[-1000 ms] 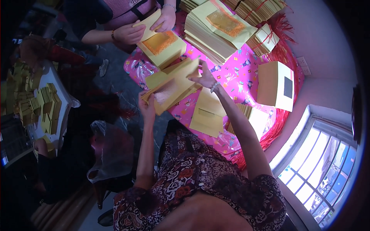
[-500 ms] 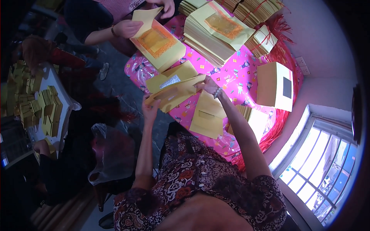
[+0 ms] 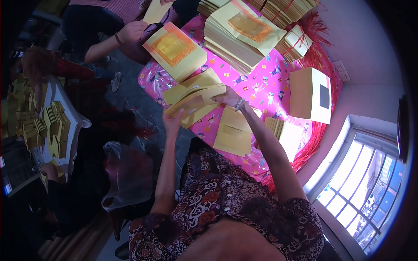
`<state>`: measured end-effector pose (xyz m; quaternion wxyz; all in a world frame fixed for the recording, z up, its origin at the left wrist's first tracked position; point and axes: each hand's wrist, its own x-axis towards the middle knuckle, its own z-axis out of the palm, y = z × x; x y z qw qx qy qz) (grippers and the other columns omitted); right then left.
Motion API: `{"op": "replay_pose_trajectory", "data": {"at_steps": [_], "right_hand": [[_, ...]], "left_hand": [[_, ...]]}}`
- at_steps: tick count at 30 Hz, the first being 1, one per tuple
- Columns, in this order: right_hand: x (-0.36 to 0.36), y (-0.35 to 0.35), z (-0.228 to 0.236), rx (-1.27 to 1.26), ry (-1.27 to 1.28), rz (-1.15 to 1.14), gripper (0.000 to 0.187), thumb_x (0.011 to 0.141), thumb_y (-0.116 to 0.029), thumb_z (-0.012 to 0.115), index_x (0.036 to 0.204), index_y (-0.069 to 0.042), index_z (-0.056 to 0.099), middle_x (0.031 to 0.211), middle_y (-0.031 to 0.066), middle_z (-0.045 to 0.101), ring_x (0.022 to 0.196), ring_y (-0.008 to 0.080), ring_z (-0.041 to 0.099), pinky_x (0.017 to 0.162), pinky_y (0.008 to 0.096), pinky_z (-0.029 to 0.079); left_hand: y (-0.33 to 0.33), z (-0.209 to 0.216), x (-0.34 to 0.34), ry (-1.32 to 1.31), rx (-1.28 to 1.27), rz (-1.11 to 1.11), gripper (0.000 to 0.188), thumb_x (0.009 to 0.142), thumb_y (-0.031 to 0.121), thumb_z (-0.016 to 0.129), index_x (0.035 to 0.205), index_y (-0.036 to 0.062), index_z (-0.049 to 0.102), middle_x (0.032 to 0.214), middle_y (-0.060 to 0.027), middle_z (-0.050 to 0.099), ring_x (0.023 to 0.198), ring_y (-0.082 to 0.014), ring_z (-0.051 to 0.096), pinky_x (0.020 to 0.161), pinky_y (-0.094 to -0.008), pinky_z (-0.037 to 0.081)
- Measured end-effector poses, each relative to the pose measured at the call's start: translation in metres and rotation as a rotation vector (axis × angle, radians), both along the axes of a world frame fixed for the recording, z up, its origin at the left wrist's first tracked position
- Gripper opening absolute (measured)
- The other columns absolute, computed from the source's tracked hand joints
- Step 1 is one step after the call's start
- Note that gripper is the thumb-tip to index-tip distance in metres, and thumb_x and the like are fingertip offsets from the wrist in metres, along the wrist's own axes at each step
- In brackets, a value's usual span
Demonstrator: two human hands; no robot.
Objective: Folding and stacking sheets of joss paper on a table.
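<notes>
Between my hands I hold several sheets of yellow paper [image 3: 198,101], bent and slightly fanned, above the table's near left side. My left hand [image 3: 171,120] pinches their left end, thumb on top. At the right end, my right hand [image 3: 230,97], with a bracelet at the wrist, grips the sheets' edge. Just beyond lies another yellow paper [image 3: 204,80], partly covered by the held ones. Beside my right forearm rests a flat yellow stack [image 3: 234,135] with a darker rectangle on it.
The table has a pink patterned cover [image 3: 273,82]. Tall paper stacks [image 3: 235,41] stand at the back, red fringe [image 3: 320,130] along the right. A co-worker's hand [image 3: 132,32] holds paper beyond a printed stack [image 3: 174,50]. A white table [image 3: 69,113] with folded papers stands left.
My right hand has moved slightly left and down, and the held sheets bend and spread more. The co-worker's paper has lifted off the printed stack, away from me.
</notes>
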<state>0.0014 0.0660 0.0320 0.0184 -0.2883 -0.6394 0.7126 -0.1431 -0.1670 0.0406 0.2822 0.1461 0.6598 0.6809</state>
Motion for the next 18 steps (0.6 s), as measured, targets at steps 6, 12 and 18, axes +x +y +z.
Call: {"op": "replay_pose_trajectory", "data": {"at_steps": [6, 12, 18], "right_hand": [[0.005, 0.011, 0.0, 0.084, 0.074, 0.113, 0.023, 0.073, -0.002, 0.066, 0.096, -0.002, 0.062, 0.086, 0.0003, 0.064, 0.081, 0.0097, 0.058, 0.075, 0.0245, 0.048], [-0.004, 0.008, 0.019, 0.28, -0.069, 0.185, 0.023, 0.074, -0.006, 0.068, 0.096, -0.003, 0.063, 0.085, 0.0021, 0.066, 0.079, 0.0097, 0.059, 0.075, 0.0256, 0.048], [0.016, 0.025, 0.026, 0.127, 0.149, 0.039, 0.036, 0.077, -0.014, 0.07, 0.112, -0.007, 0.063, 0.094, 0.0057, 0.069, 0.085, 0.0096, 0.062, 0.079, 0.0271, 0.049]], "left_hand": [[-0.007, -0.006, -0.006, 0.151, 0.056, -0.057, 0.019, 0.08, -0.003, 0.066, 0.091, 0.0048, 0.052, 0.091, -0.001, 0.056, 0.088, -0.0081, 0.054, 0.08, -0.0224, 0.044], [-0.011, -0.005, -0.009, 0.172, -0.018, -0.056, 0.019, 0.077, -0.004, 0.068, 0.084, 0.0045, 0.053, 0.086, -0.0003, 0.055, 0.083, -0.0077, 0.052, 0.077, -0.0221, 0.042], [0.003, 0.033, -0.005, 0.119, -0.035, -0.112, 0.028, 0.077, -0.002, 0.069, 0.103, 0.0032, 0.06, 0.093, -0.0014, 0.062, 0.085, -0.0085, 0.058, 0.076, -0.0228, 0.046]]}}
